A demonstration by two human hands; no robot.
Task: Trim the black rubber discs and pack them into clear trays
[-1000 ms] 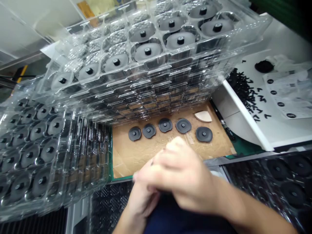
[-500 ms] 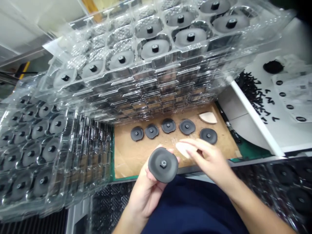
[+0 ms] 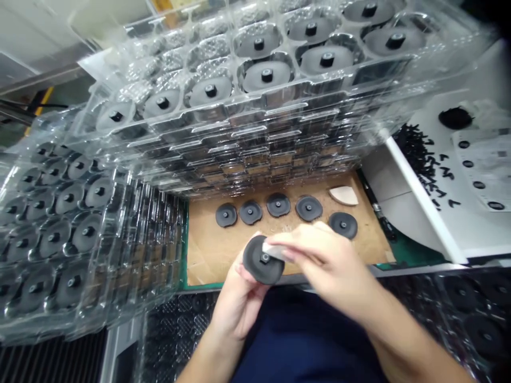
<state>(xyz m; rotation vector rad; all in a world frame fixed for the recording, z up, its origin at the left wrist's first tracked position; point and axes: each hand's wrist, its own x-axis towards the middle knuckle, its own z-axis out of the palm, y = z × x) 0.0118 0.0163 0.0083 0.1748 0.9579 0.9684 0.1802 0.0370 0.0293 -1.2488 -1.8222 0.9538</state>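
My left hand (image 3: 239, 298) is closed round the edge of a dark grey round disc (image 3: 259, 271) with a small raised hub at its centre. In my right hand (image 3: 327, 260) is a pale, flat wedge-shaped pad (image 3: 273, 250), pinched between thumb and fingers. The pad's tip lies over the disc's upper right face, beside the hub. Behind my hands, several similar discs (image 3: 278, 205) sit in a row on brown cardboard (image 3: 203, 255). A second pale wedge (image 3: 344, 195) lies at the cardboard's upper right.
A tall stack of clear plastic trays (image 3: 255, 138) holding discs rises beyond the cardboard. Another tray stack (image 3: 131, 239) stands at the left. On the right, a white partition (image 3: 427, 197) borders a surface with a pile of small black parts (image 3: 417, 151).
My right hand has moved left, bringing the pale pad from beside the disc onto its face. The disc in my left hand is tilted slightly differently. The view has shifted a little.
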